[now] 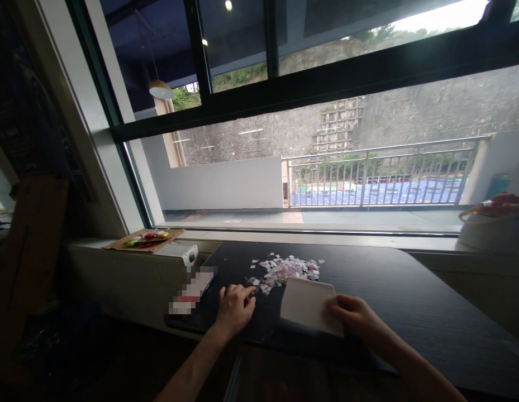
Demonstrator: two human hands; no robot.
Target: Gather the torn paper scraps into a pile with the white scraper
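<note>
On the dark table (368,279) lies a loose pile of small pale paper scraps (288,268), some with pinkish print. My left hand (236,307) is at the pile's near left edge, palm down. Its fingers are loosely bent and apart, with the index fingertip beside a few stray scraps; nothing shows in its grasp. Between thumb and fingers, my right hand (351,314) grips the right side of a thin white scraper (305,304), a flat, roughly rectangular sheet. The scraper is held at the near side of the pile, and its upper edge overlaps the scraps from this view.
A blurred-out flat item (192,293) lies at the table's left edge. Beyond it are a white slotted box (179,252) and cardboard (117,244) with colourful small things on the sill. A white container (489,229) stands at the right, by the window.
</note>
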